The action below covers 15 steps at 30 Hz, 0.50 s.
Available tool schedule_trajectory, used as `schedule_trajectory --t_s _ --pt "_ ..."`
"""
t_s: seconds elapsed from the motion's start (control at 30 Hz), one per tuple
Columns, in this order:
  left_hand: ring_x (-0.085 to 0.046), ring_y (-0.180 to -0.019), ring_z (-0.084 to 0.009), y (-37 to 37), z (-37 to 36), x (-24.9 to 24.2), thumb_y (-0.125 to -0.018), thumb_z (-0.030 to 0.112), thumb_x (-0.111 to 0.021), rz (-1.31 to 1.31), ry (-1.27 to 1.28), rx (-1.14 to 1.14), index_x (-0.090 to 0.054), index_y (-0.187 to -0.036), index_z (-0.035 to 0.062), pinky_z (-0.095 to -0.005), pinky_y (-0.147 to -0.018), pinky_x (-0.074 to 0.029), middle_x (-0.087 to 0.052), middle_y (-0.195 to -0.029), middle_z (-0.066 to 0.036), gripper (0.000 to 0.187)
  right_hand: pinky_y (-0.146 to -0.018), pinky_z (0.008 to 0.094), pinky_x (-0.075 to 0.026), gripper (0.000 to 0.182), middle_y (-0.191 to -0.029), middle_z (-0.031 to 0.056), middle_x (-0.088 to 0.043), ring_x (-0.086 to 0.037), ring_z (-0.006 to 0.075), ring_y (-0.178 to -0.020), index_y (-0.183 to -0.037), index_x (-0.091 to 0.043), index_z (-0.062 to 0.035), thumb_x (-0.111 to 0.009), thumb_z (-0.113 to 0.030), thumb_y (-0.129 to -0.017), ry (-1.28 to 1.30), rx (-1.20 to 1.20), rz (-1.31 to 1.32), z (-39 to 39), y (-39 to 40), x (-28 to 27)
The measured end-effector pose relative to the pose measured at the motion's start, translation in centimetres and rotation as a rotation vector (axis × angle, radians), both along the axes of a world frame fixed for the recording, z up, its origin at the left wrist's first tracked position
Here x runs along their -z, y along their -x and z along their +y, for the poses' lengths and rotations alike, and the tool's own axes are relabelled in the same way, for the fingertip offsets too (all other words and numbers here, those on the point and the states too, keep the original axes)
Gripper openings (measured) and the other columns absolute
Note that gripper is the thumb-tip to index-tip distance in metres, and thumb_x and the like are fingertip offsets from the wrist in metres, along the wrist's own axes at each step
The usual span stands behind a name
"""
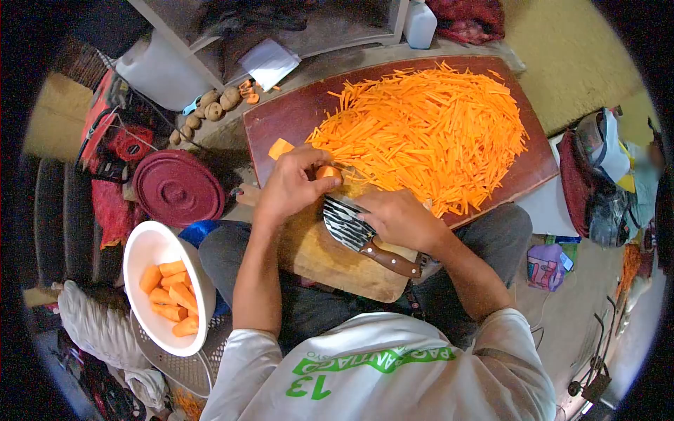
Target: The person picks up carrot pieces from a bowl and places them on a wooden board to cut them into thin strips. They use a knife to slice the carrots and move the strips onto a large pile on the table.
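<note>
My left hand (291,186) is closed around a short carrot piece (327,172), whose orange end shows between thumb and fingers. Another carrot piece (281,148) sits just beyond its knuckles. My right hand (400,217) is closed beside the knife blade (344,223), fingers curled down by the board; what they hold is hidden. The knife's brown handle (393,260) sticks out below that hand, not wrapped by the palm. Under both hands is a wooden cutting board (323,256). A large heap of carrot sticks (435,140) covers much of the dark red board (263,119).
A white bowl (131,288) of carrot chunks (174,298) stands at the left. Near it lies a maroon lid (178,188). Potatoes (213,111) and white sheets (269,63) are at the upper left. Bags (609,175) are at the right.
</note>
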<state>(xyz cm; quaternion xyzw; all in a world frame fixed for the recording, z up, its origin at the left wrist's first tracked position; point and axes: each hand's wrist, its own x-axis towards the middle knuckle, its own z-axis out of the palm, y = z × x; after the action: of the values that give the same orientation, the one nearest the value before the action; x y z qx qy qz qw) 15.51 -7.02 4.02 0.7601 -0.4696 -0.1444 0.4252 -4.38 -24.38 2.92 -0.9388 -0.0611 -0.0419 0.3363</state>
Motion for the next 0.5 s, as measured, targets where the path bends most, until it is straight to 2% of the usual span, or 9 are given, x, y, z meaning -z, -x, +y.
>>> schedule_trajectory --t_s 0.03,0.1,0.2,0.33,0.4,0.43,0.5 --pt "-0.068 -0.082 -0.0270 0.0 0.0 0.0 -0.080 0.012 -0.088 -0.009 0.026 0.017 -0.076 -0.109 -0.0048 -0.0356 -0.074 -0.053 -0.070 -0.089 -0.015 0.035 -0.078 0.0548 -0.057 0.020 -0.100 0.0205 -0.068 -0.070 0.0419 -0.096 -0.108 -0.068 -0.0058 -0.066 -0.019 -0.094 0.018 -0.002 0.028 0.1 0.0 0.2" --pt "-0.071 -0.087 -0.0279 0.0 -0.2 0.8 -0.082 0.006 -0.084 -0.010 0.104 -0.092 -0.076 -0.108 -0.0040 -0.0364 -0.076 -0.054 -0.072 -0.093 -0.016 0.029 -0.080 0.0544 -0.057 0.021 -0.100 0.0202 -0.069 -0.070 0.0424 -0.097 -0.109 -0.069 -0.0056 -0.067 -0.018 -0.091 0.053 -0.004 0.085 0.0 0.0 0.5" --pt "-0.074 -0.093 -0.0298 -0.7 0.0 1.1 -0.085 -0.002 -0.078 -0.061 0.129 -0.194 -0.076 -0.109 -0.0036 -0.0370 -0.079 -0.056 -0.075 -0.098 -0.019 0.024 -0.083 0.0538 -0.057 0.024 -0.099 0.0194 -0.068 -0.070 0.0425 -0.095 -0.109 -0.070 -0.0048 -0.070 -0.016 -0.087 0.081 -0.026 0.030 -0.1 0.1 0.4" --pt "-0.076 -0.092 -0.0319 -0.9 -0.1 0.5 -0.088 -0.006 -0.073 -0.185 0.205 -0.225 -0.075 -0.114 -0.0034 -0.0380 -0.079 -0.058 -0.077 -0.103 -0.023 0.026 -0.076 0.0508 -0.056 0.021 -0.099 0.0172 -0.070 -0.071 0.0398 -0.092 -0.111 -0.071 -0.0027 -0.066 -0.006 -0.091 0.074 -0.014 -0.066 0.2 0.0 -0.5" --pt "-0.075 -0.090 -0.0269 -0.4 -0.2 0.8 -0.090 -0.004 -0.074 -0.123 0.166 -0.254 -0.077 -0.114 -0.0003 -0.0352 -0.079 -0.057 -0.076 -0.100 -0.018 0.024 -0.076 0.0505 -0.056 0.021 -0.102 0.0170 -0.069 -0.070 0.0395 -0.093 -0.111 -0.071 -0.0029 -0.065 -0.004 -0.091 0.100 -0.039 -0.095 -0.2 0.1 0.4" --pt "-0.074 -0.089 -0.0243 -0.2 -0.2 0.8 -0.091 -0.003 -0.075 -0.091 0.147 -0.268 -0.078 -0.114 0.0013 -0.0338 -0.080 -0.057 -0.076 -0.098 -0.015 0.024 -0.076 0.0505 -0.056 0.023 -0.104 0.0168 -0.069 -0.070 0.0396 -0.095 -0.112 -0.071 -0.0030 -0.065 -0.004 -0.090 0.115 -0.065 -0.007 -0.3 0.1 0.8" --pt "-0.074 -0.090 -0.0266 0.5 -0.5 -0.2 -0.091 -0.003 -0.076 -0.062 -0.012 -0.297 -0.078 -0.114 0.0016 -0.0345 -0.079 -0.057 -0.075 -0.098 -0.016 0.023 -0.076 0.0505 -0.056 0.025 -0.108 0.0164 -0.068 -0.070 0.0397 -0.097 -0.115 -0.071 -0.0032 -0.065 -0.002 -0.090 0.143 -0.118 0.169 -0.3 0.0 0.9"
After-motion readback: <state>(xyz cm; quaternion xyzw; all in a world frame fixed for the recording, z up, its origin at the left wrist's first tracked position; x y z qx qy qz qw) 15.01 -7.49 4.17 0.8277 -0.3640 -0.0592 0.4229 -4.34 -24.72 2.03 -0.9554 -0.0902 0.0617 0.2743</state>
